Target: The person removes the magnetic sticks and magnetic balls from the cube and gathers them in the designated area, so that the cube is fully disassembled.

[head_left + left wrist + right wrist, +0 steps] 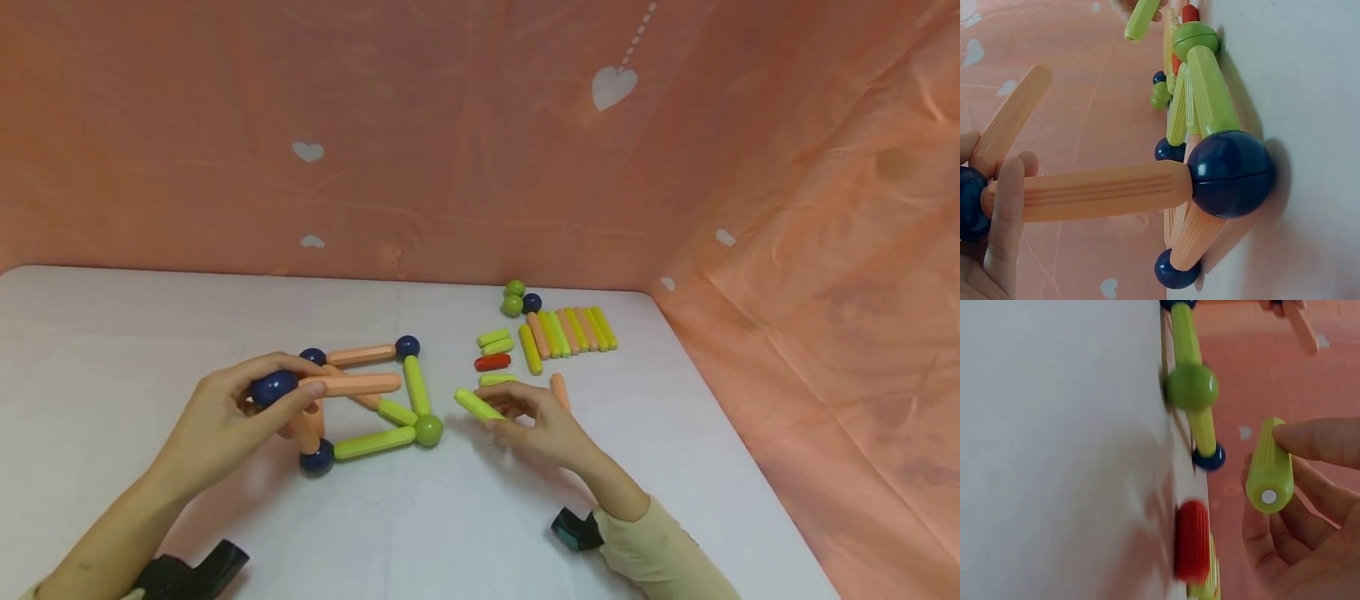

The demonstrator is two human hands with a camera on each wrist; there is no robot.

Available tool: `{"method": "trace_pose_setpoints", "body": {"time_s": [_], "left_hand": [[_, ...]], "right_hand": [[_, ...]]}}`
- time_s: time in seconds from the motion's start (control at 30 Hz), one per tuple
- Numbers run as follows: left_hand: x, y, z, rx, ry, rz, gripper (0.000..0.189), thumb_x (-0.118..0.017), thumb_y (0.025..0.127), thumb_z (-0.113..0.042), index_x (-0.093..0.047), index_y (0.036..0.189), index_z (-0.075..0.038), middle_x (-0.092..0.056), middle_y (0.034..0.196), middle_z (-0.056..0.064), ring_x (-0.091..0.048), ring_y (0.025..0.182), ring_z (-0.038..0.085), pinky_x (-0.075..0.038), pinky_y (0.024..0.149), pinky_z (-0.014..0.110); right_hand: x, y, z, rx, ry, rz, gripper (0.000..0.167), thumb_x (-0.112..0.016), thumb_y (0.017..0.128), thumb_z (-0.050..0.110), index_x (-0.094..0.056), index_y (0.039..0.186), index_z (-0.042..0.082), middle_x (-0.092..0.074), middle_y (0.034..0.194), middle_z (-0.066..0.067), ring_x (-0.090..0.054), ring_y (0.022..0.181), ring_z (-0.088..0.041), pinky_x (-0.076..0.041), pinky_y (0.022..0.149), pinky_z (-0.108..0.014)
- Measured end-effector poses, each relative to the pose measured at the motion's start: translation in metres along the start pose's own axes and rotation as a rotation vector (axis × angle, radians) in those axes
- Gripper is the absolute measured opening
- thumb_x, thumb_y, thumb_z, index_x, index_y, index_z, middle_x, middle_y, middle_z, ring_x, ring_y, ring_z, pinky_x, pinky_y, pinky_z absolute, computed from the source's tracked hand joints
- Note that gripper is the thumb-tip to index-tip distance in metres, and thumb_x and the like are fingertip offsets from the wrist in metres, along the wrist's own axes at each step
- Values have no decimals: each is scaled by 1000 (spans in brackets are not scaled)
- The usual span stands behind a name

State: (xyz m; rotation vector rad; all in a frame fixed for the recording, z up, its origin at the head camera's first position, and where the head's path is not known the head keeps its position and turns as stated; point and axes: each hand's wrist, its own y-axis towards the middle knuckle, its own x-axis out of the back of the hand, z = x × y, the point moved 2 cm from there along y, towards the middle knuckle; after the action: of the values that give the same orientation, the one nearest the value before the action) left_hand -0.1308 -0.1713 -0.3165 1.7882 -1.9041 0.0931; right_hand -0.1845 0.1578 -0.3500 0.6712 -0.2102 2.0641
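Observation:
My left hand (236, 408) grips a dark blue ball (274, 388) of a magnetic construction set, raised above the table. One orange stick (356, 384) juts from that ball to the right, its far end free. Another orange stick (1091, 190) slopes down to a lower blue ball (1232, 174). On the table lies the joined frame of sticks and balls, with a green ball (428, 430) at its right corner. My right hand (543, 425) pinches a lime-green stick (1270, 465) between thumb and fingers, apart from the frame. A pale disc shows in its end.
Behind my right hand lie a red stick (492, 362), short lime sticks (495, 342) and one orange stick (559, 392). Farther back, a row of yellow, green and orange sticks (573, 332) sits near loose balls (513, 305). A peach curtain (450, 167) hangs behind the white table (450, 533).

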Motion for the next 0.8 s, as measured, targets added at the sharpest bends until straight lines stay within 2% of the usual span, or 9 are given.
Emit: {"method": "trace_pose_setpoints", "body": {"time_s": [0.2, 0.3, 0.47, 0.57, 0.8], "left_hand": [[1, 0, -2, -10, 4, -2, 16, -64, 92, -13, -67, 108, -10, -70, 81, 1, -65, 66, 14, -56, 56, 28], [1, 1, -3, -11, 2, 0, 16, -64, 93, -13, -66, 108, -10, -70, 81, 3, -65, 65, 14, -56, 56, 28], [1, 1, -4, -18, 8, -2, 15, -64, 93, -13, -67, 107, -11, -70, 80, 3, -65, 67, 13, -56, 55, 29], [1, 1, -3, -25, 3, 0, 15, -64, 92, -12, -67, 107, -10, -70, 80, 1, -64, 67, 13, -56, 55, 28], [1, 1, -1, -8, 7, 1, 16, -64, 92, -14, -67, 108, -12, -70, 82, -2, -65, 68, 13, -56, 55, 28]], "right_hand": [[18, -7, -16, -68, -7, -99, 36, -66, 88, 6, -60, 123, 0, -64, 119, -16, -61, 100, -23, -52, 86, -25], [27, -11, -23, -137, 2, -173, 38, -66, 87, 6, -59, 124, 0, -63, 118, -17, -61, 101, -25, -51, 87, -24], [42, -17, -36, -313, 5, -338, 39, -67, 87, 8, -59, 125, 3, -64, 114, -17, -61, 98, -20, -50, 81, -18], [51, -21, -42, -391, 5, -418, 39, -66, 88, 10, -59, 126, 3, -64, 115, -18, -60, 98, -18, -49, 77, -16], [66, -28, -53, -520, 16, -497, 45, -66, 91, 20, -54, 131, 4, -61, 120, -17, -59, 95, -10, -48, 73, -14]]}}
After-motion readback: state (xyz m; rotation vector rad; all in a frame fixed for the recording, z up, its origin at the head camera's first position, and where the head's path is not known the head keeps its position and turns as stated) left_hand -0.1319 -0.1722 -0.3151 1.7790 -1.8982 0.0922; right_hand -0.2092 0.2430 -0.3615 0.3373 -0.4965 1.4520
